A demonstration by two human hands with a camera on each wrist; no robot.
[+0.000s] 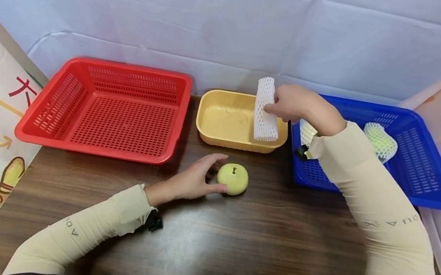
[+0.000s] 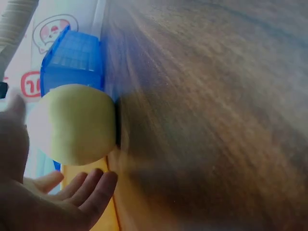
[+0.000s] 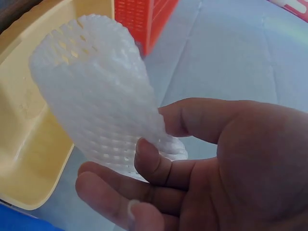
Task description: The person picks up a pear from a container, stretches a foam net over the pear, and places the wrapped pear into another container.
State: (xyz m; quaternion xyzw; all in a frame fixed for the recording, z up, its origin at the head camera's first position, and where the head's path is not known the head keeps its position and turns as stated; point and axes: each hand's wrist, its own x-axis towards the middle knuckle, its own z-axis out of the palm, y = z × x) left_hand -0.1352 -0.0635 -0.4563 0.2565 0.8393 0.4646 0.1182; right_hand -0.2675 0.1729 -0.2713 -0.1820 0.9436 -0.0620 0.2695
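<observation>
A round yellow-green pear with a short dark stem sits on the wooden table. My left hand is beside it, thumb at its near side, fingers spread and loosely bent. In the left wrist view those fingers lie apart from the pear. My right hand pinches a white foam net sleeve between thumb and index finger. This sleeve hangs over the yellow bin, its tube standing hollow with an open end in the right wrist view.
On the left stands a red basket with a perforated floor. A blue basket on the right holds fruit in foam net, partly hidden by my right arm. White cloth hangs behind the bins.
</observation>
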